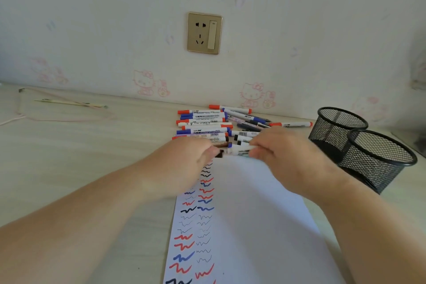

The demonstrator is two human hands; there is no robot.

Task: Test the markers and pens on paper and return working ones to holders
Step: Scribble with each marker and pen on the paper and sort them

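A white marker with a dark cap is held level over the far end of the white paper. My left hand pinches its capped end and my right hand grips its barrel. Red, blue and black squiggles run in two columns down the paper's left side. Behind my hands lies a pile of markers and pens with red, blue and black caps. Two black mesh holders stand at the right, and I see nothing inside them.
A pale wooden desk meets a wall with a gold socket plate. At the far left of the desk lie a thin pink cable and a slim stick-like object.
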